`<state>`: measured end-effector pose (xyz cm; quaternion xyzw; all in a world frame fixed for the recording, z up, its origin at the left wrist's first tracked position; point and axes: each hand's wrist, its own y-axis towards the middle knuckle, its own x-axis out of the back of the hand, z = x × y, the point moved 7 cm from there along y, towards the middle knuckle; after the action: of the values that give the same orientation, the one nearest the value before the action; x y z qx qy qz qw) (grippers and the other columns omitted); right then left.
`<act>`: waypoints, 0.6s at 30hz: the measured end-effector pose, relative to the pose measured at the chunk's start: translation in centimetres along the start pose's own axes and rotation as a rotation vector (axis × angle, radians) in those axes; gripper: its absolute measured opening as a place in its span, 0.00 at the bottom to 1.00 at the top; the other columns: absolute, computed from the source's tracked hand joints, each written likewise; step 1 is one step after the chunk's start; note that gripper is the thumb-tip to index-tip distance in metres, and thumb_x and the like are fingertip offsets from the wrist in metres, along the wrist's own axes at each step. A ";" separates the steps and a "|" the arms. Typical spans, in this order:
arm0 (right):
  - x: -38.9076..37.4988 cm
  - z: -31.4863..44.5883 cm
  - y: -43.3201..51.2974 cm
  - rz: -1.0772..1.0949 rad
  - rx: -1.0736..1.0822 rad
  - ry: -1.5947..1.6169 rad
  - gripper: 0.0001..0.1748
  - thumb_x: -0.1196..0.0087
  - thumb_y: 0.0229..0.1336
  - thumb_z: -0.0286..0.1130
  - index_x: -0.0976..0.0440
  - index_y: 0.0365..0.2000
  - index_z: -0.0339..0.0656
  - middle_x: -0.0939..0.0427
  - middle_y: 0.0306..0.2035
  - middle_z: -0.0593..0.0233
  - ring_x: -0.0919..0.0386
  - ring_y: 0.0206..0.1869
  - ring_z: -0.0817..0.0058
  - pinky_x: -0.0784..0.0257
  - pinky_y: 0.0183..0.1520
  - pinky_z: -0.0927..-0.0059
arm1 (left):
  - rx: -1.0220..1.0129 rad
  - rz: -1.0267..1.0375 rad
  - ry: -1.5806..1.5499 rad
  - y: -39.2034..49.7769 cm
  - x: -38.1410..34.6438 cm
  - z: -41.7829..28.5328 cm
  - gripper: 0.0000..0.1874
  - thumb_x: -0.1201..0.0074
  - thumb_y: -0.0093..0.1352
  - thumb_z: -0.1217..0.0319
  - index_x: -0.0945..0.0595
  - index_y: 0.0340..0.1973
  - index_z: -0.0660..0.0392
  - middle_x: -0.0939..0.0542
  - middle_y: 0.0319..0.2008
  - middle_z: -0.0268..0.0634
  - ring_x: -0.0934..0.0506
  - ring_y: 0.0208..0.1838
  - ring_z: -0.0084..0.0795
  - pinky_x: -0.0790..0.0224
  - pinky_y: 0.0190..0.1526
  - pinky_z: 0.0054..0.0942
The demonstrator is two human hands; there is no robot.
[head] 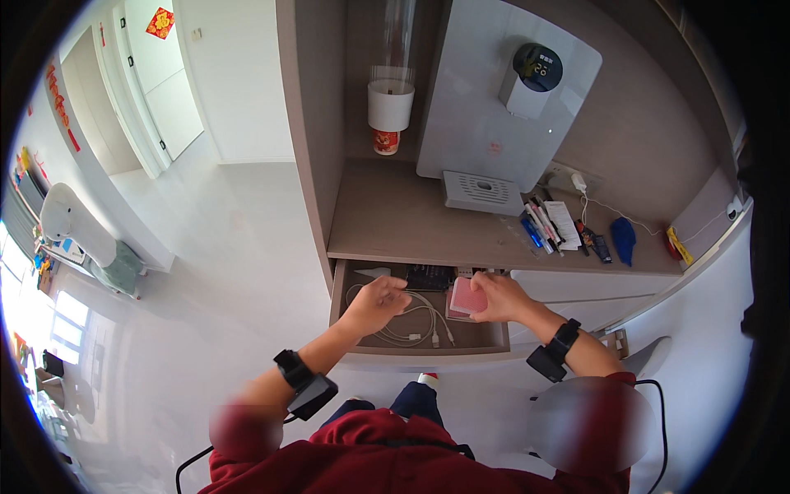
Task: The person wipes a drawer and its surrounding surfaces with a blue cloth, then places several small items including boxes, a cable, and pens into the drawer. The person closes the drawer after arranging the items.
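Observation:
My right hand [501,297] grips a stack of red-backed playing cards [467,296] over the right side of an open drawer [475,341]. Beneath the stack, another pinkish-red item [455,315] shows only in part. My left hand [378,304] hovers over the drawer's left half, fingers loosely curled and apart, with nothing visible in them. Coiled white charging cables [436,321] lie on the drawer bottom. Farther back sit a dark flat item [430,276] and a pale pointed object [372,272], both partly hidden.
Above the drawer, a countertop [395,216] carries pens [540,227], a paper slip [562,223] and a blue item [623,239]. A water dispenser [475,111] with a drip tray [482,191] stands behind, beside a cup holder [390,106]. A plugged charger [579,183] trails white cable.

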<state>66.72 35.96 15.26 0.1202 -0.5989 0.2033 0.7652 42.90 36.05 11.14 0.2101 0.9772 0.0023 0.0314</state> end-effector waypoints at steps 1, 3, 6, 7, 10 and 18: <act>-1.0 -0.6 0.2 0.000 0.025 -0.030 0.31 0.32 0.32 0.42 0.35 0.37 0.43 0.24 0.37 0.56 0.24 0.41 0.54 0.28 0.42 0.58 | 0.002 0.003 0.001 -0.3 0.5 0.4 0.17 0.44 0.66 0.75 0.27 0.49 0.70 0.18 0.33 0.40 0.21 0.32 0.24 0.27 0.37 0.21; -3.4 -1.9 0.3 0.043 0.016 -0.095 0.30 0.32 0.32 0.41 0.35 0.37 0.43 0.24 0.36 0.57 0.25 0.41 0.54 0.28 0.42 0.57 | 0.029 0.028 -0.013 -1.2 0.8 1.3 0.17 0.43 0.66 0.74 0.27 0.48 0.69 0.18 0.34 0.40 0.21 0.33 0.24 0.27 0.37 0.21; -6.0 -2.0 0.3 0.044 0.168 -0.269 0.34 0.31 0.28 0.39 0.33 0.40 0.41 0.24 0.36 0.58 0.27 0.45 0.58 0.28 0.44 0.59 | 0.067 0.036 0.016 -2.6 1.0 2.1 0.16 0.44 0.67 0.73 0.25 0.48 0.66 0.18 0.32 0.39 0.21 0.32 0.23 0.27 0.36 0.23; -6.7 -2.1 0.3 0.068 0.186 -0.320 0.35 0.31 0.27 0.38 0.33 0.41 0.39 0.23 0.36 0.58 0.27 0.45 0.59 0.28 0.45 0.59 | 0.030 0.027 0.094 -3.0 1.1 1.9 0.15 0.45 0.67 0.74 0.25 0.47 0.67 0.18 0.33 0.38 0.21 0.32 0.22 0.27 0.36 0.22; -7.2 -1.7 0.5 -0.027 0.275 -0.378 0.36 0.31 0.26 0.37 0.32 0.41 0.39 0.23 0.35 0.59 0.28 0.46 0.60 0.27 0.44 0.62 | 0.005 0.000 0.280 -4.4 1.3 1.5 0.12 0.47 0.68 0.74 0.24 0.45 0.66 0.18 0.33 0.37 0.23 0.31 0.20 0.28 0.36 0.20; -9.4 -2.0 1.3 0.034 0.300 -0.511 0.31 0.33 0.30 0.35 0.32 0.40 0.39 0.25 0.34 0.54 0.25 0.41 0.58 0.24 0.38 0.64 | -0.033 -0.072 0.362 -5.5 1.1 0.2 0.11 0.45 0.66 0.74 0.22 0.43 0.65 0.17 0.29 0.35 0.24 0.27 0.17 0.31 0.31 0.19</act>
<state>65.97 36.35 5.61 0.2692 -0.7374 0.2656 0.5597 39.63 31.51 10.77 0.1704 0.9737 0.0547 -0.1413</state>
